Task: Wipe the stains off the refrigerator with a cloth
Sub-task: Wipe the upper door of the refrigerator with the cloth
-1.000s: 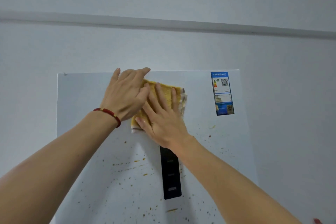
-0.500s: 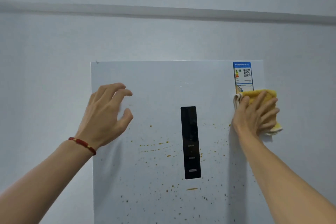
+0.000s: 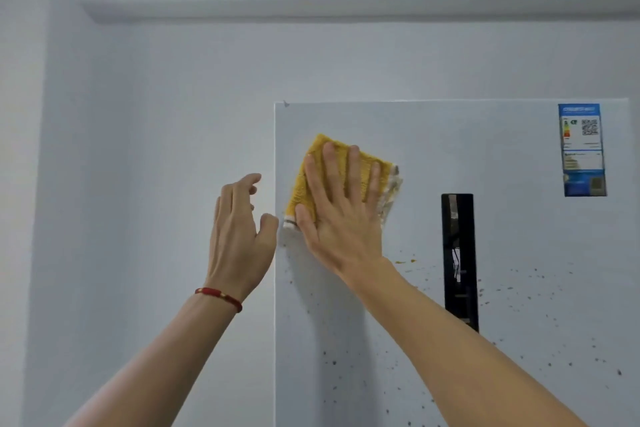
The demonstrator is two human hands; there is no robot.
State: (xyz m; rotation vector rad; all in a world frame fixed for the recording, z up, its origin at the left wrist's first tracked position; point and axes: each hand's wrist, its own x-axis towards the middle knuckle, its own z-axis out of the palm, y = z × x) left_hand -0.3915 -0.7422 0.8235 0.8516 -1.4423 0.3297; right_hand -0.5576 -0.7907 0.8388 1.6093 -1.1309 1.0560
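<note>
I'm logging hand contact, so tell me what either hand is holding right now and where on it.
Neither grips anything. The right hand presses flat on the middle of the yellow cloth against the refrigerator door; the left hand is free.

I see a pale wall (image 3: 156,149) filling nine o'clock and twelve. A grey ledge (image 3: 346,9) runs across it at twelve o'clock, ending toward eleven.

your cloth (image 3: 311,180) is mustard yellow with a whitish striped hem. your refrigerator (image 3: 512,218) door is pale white-grey, speckled with brown and orange stains (image 3: 405,260). its panel (image 3: 459,253) is glossy black, the label (image 3: 582,150) at the top right corner blue and white. your bracelet (image 3: 219,297) is red.
</note>
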